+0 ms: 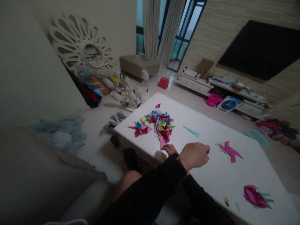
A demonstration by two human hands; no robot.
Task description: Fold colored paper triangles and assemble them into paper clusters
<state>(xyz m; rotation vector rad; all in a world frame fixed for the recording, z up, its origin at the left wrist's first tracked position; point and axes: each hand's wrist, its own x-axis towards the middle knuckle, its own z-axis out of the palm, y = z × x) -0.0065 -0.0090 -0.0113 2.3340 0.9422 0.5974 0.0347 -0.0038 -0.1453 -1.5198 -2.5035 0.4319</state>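
My arms, in black sleeves, cross over the near edge of the white table (211,181). My left hand (196,155) rests on the table with its fingers curled under, and what they hold, if anything, is hidden. A bracelet shows at its wrist. My right hand (168,149) peeks out behind the left forearm, only a few fingers showing. It lies next to a pink paper strip (162,143) at the near end of a pile of folded coloured paper pieces (159,123). A crossed pink and green paper piece (229,151) lies just right of my left hand.
A light blue folded triangle (192,131) and a magenta and teal paper bundle (255,196) also lie on the table. My knee (126,184) and a grey sofa (47,181) are at the left. Clutter covers the floor. A TV (260,50) hangs over a low cabinet (222,89).
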